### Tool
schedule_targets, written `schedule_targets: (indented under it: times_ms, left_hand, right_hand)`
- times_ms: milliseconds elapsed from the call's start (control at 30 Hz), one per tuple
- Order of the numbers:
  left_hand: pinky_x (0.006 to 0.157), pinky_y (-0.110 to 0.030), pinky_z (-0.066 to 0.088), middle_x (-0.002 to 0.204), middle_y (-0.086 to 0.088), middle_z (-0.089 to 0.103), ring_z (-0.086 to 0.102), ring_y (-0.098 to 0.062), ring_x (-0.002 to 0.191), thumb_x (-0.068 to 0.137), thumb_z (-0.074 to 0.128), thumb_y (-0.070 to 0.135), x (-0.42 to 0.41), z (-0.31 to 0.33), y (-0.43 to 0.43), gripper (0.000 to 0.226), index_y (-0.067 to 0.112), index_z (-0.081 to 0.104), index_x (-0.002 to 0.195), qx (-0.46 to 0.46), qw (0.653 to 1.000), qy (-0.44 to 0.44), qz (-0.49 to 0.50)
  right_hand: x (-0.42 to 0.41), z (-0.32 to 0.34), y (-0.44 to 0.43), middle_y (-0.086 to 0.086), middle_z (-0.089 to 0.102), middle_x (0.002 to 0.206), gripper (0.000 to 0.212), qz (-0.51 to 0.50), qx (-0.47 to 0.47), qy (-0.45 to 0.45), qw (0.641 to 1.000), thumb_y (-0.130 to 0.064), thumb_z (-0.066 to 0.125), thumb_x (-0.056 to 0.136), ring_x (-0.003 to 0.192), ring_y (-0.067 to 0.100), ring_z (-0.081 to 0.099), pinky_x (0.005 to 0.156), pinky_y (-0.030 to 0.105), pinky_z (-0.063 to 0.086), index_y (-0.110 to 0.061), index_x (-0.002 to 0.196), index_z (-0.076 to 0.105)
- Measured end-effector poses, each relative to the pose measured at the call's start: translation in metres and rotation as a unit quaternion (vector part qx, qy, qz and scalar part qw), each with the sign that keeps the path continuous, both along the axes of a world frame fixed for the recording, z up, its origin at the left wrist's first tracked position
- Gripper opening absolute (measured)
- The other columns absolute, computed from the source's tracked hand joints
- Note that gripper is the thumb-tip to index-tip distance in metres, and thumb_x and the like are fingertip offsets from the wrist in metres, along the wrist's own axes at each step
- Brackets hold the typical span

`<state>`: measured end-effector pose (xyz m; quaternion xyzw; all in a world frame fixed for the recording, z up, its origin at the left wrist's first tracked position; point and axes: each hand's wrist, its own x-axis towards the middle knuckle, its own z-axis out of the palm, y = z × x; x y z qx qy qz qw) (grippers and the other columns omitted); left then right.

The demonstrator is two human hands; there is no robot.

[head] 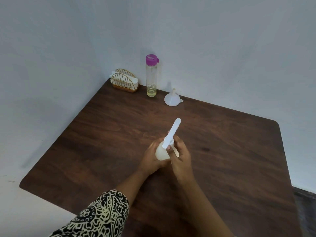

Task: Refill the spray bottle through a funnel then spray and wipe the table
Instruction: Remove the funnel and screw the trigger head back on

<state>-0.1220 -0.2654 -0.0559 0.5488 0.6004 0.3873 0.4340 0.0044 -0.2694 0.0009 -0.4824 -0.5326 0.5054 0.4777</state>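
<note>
A white spray bottle (161, 153) stands near the middle of the dark wooden table (230, 151). My left hand (151, 159) grips its body from the left. My right hand (181, 155) holds the neck below the white spray head (171, 133), whose nozzle points up and away. At the back stands a clear bottle with a purple cap (151, 76) and a little yellowish liquid at its bottom. A white funnel (172, 98) rests mouth-down to its right.
A gold wire holder with white napkins (124, 81) stands at the table's far left corner against the grey wall. The table's rounded edges run left and right of my arms. My left sleeve has a black-and-white pattern.
</note>
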Motion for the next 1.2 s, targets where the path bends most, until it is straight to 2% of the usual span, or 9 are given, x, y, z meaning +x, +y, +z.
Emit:
schedule_targets:
  times_ms: [267,367,467,567,700,900,1033,1133,1200]
  left_hand:
    - [0.096,-0.045,0.051,0.126,0.004,0.062,0.059,-0.012,0.117,0.067,0.082,0.025,0.0,-0.002,0.003,0.071,0.026,0.053,0.132,-0.006,1.0,-0.002,-0.004]
    - [0.093,-0.05,0.051,0.119,-0.002,0.065,0.063,-0.02,0.113,0.072,0.076,0.028,0.001,0.002,0.004,0.058,0.022,0.057,0.126,-0.003,1.0,-0.003,-0.017]
    - [0.092,-0.046,0.054,0.122,0.004,0.064,0.063,-0.013,0.112,0.069,0.081,0.032,0.0,0.002,0.001,0.064,0.029,0.054,0.127,-0.006,1.0,0.0,-0.007]
    - [0.093,-0.042,0.053,0.126,0.009,0.061,0.06,-0.009,0.114,0.066,0.087,0.03,0.0,0.001,0.0,0.074,0.034,0.051,0.13,-0.007,1.0,0.002,0.002]
    - [0.095,-0.043,0.052,0.127,0.006,0.06,0.059,-0.01,0.116,0.065,0.086,0.03,0.001,0.003,0.0,0.075,0.027,0.052,0.131,-0.004,1.0,0.007,0.0]
    - [0.095,-0.043,0.052,0.12,0.004,0.066,0.062,-0.011,0.113,0.069,0.064,0.051,0.004,0.008,-0.001,0.064,0.022,0.056,0.126,-0.008,1.0,-0.007,0.019]
    - [0.093,-0.046,0.052,0.117,-0.005,0.066,0.063,-0.025,0.112,0.07,0.072,0.037,0.003,0.007,-0.001,0.057,0.019,0.059,0.122,-0.017,1.0,-0.008,-0.005]
    - [0.09,-0.038,0.054,0.121,0.004,0.064,0.063,-0.013,0.111,0.062,0.084,0.032,0.001,0.007,-0.001,0.068,0.033,0.056,0.125,-0.019,1.0,-0.016,-0.004]
    - [0.09,-0.032,0.053,0.122,0.011,0.062,0.06,-0.006,0.112,0.059,0.086,0.038,0.001,0.007,-0.003,0.071,0.044,0.054,0.122,-0.015,1.0,-0.015,0.008]
  right_hand:
    - [-0.028,0.008,0.002,-0.027,0.06,0.097,0.041,-0.158,-0.014,-0.005,0.987,-0.03,0.076,0.064,0.095,0.002,0.061,0.08,0.023,0.051,-0.043,0.092,0.049]
    - [-0.026,0.004,-0.005,-0.027,0.058,0.111,0.052,-0.083,-0.007,0.027,0.996,-0.043,0.075,0.07,0.107,0.0,0.058,0.084,0.014,0.047,-0.044,0.113,0.047]
    - [-0.011,-0.003,-0.005,-0.021,0.053,0.134,0.054,0.035,-0.023,0.089,0.995,-0.046,0.061,0.086,0.126,0.004,0.049,0.102,0.027,0.043,-0.035,0.136,0.043]
    - [0.003,-0.004,0.005,-0.018,0.059,0.128,0.037,0.089,-0.022,0.108,0.99,-0.037,0.058,0.091,0.121,0.007,0.055,0.096,0.026,0.049,-0.034,0.128,0.054]
    - [-0.006,-0.003,0.006,-0.007,0.07,0.101,0.025,-0.046,-0.032,0.073,0.996,-0.029,0.075,0.075,0.099,0.014,0.065,0.083,0.037,0.052,-0.032,0.098,0.065]
    - [-0.047,0.003,-0.001,-0.025,0.059,0.088,0.04,-0.219,-0.053,0.079,0.971,-0.02,0.074,0.067,0.082,-0.002,0.059,0.073,0.026,0.045,-0.043,0.087,0.048]
    - [-0.026,-0.003,-0.006,-0.02,0.063,0.107,0.042,-0.07,-0.039,0.069,0.994,-0.038,0.075,0.074,0.102,0.001,0.061,0.083,0.02,0.049,-0.044,0.109,0.052]
    - [0.003,-0.007,-0.001,-0.011,0.058,0.131,0.045,0.076,-0.052,0.089,0.992,-0.038,0.061,0.089,0.124,0.01,0.053,0.101,0.035,0.045,-0.029,0.132,0.05]
    - [0.011,-0.005,0.006,-0.012,0.061,0.127,0.033,0.104,-0.038,0.074,0.991,-0.031,0.055,0.093,0.119,0.009,0.056,0.094,0.029,0.048,-0.03,0.126,0.056]
